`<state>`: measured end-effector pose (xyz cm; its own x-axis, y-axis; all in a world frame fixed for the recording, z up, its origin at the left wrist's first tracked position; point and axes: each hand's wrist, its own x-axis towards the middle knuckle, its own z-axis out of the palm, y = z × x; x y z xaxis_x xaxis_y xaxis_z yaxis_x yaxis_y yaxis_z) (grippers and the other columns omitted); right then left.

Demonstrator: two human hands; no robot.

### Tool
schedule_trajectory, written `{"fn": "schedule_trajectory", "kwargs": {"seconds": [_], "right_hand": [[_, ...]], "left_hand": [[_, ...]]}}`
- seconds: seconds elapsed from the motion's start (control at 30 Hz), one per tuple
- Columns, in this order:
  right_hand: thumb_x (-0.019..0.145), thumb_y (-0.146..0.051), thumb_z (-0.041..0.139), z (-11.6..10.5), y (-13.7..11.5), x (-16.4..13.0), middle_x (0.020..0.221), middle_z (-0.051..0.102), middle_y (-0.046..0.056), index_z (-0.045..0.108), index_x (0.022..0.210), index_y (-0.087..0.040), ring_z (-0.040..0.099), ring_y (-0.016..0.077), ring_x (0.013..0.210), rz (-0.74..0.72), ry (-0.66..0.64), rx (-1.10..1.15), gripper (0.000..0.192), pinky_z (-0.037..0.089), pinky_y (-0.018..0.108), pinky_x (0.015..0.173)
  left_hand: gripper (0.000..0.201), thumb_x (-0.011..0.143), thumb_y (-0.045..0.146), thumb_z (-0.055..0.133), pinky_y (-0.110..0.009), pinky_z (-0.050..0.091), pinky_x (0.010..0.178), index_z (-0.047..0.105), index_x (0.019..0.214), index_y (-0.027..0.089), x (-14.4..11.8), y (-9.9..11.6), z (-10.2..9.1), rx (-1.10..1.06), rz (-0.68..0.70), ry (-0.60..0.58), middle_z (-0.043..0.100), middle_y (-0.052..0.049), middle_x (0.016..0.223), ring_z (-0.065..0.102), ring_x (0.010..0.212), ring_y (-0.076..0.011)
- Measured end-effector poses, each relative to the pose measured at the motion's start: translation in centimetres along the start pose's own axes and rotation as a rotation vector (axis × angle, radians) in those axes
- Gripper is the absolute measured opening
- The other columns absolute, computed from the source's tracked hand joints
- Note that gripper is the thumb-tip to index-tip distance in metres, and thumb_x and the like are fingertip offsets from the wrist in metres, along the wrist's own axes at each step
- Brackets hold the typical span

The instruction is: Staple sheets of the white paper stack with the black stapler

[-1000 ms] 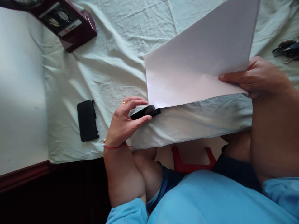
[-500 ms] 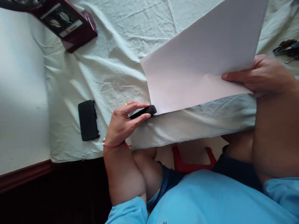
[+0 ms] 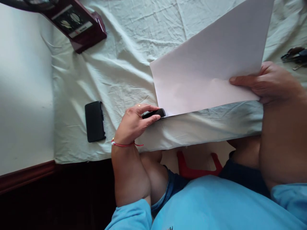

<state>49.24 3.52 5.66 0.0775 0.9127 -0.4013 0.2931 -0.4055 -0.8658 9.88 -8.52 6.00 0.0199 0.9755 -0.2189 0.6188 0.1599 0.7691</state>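
White paper (image 3: 203, 64) slants over the cloth-covered table, its right part lifted by my right hand (image 3: 273, 81). The right thumb lies on top of the sheet and the other fingers are hidden beneath. My left hand (image 3: 134, 123) grips a small black stapler (image 3: 158, 113) between thumb and fingers. The stapler's front end sits over the paper's near left corner. Whether its jaws are pressed together I cannot tell. How many sheets there are is also unclear.
A black phone-like case (image 3: 94, 122) lies left of my left hand. At the back left stands a dark red wooden object (image 3: 88, 32) with a picture panel. Keys (image 3: 295, 57) rest at the far right. The pale, wrinkled tablecloth (image 3: 124, 73) ends near my lap, above a red stool (image 3: 192, 171).
The whole view has shifted slightly, so the table things appear further right. My left hand still holds the stapler at the paper's corner, and my right hand keeps its hold on the paper.
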Motion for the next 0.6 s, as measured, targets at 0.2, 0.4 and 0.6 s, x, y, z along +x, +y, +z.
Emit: {"fn": "schedule_trajectory", "kwargs": {"seconds": [0.2, 0.4, 0.6], "right_hand": [[0.082, -0.017, 0.098, 0.6, -0.3, 0.0, 0.112, 0.087, 0.012, 0.088, 0.096, -0.015, 0.077, 0.0169, 0.084, 0.027, 0.039, 0.016, 0.017, 0.068, 0.030, 0.071], [0.086, -0.004, 0.089, 2.1, -0.9, 0.8, 0.125, 0.087, 0.008, 0.085, 0.105, -0.015, 0.084, 0.0208, 0.110, -0.080, 0.174, 0.205, 0.022, 0.074, 0.035, 0.092], [0.086, 0.002, 0.085, 5.0, -1.8, 0.2, 0.116, 0.087, 0.007, 0.082, 0.098, -0.014, 0.085, 0.0179, 0.100, -0.059, 0.087, 0.402, 0.020, 0.074, 0.035, 0.098]], "left_hand": [[0.026, 0.087, 0.045, 0.093, -0.036, 0.060, 0.085, 0.097, 0.107, 0.029, 0.0, 0.6, -0.7, -0.088, 0.010, -0.171, 0.090, -0.006, 0.105, 0.080, 0.097, -0.0268], [0.039, 0.097, 0.063, 0.086, -0.034, 0.061, 0.081, 0.092, 0.096, 0.024, -0.2, 0.0, -0.1, -0.179, -0.027, -0.029, 0.087, -0.007, 0.093, 0.077, 0.089, -0.0242], [0.062, 0.079, 0.084, 0.096, -0.033, 0.065, 0.079, 0.078, 0.109, 0.032, 2.2, -3.2, 1.2, -0.590, -0.221, 0.442, 0.083, -0.009, 0.122, 0.079, 0.109, -0.0250]]}}
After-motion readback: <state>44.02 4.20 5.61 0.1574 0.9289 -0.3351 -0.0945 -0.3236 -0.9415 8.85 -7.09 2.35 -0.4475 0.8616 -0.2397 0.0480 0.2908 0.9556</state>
